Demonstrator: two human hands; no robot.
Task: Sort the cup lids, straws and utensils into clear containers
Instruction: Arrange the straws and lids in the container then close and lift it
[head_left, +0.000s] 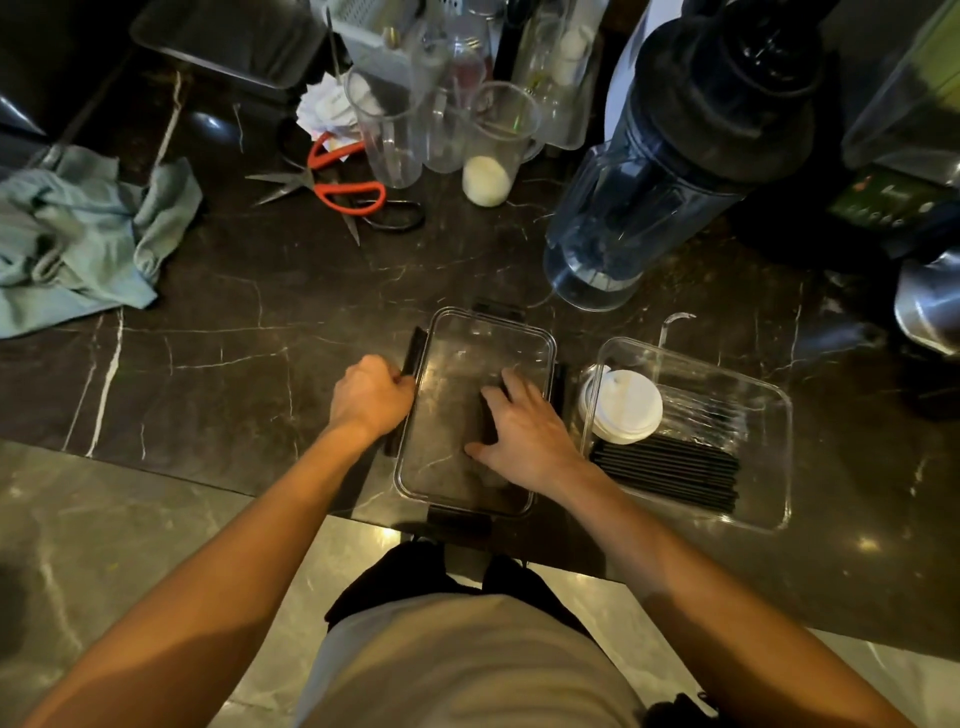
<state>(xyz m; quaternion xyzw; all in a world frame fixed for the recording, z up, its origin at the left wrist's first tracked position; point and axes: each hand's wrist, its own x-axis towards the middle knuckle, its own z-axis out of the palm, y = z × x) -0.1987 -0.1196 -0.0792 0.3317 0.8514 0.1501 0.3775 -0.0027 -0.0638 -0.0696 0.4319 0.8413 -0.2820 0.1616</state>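
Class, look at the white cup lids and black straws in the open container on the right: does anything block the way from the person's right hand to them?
Nothing visible does. The right hand rests flat on the lidded container. The open container beside it has no cover, so the white cup lids and black straws lie exposed; only its low clear wall stands between.

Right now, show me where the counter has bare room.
Bare counter lies between the green cloth, the scissors and the lidded container under both hands. Crowded: back around the clear cups, and right by the blender jar.

Left hand (370, 397) fingertips hidden behind clasp (413, 351).
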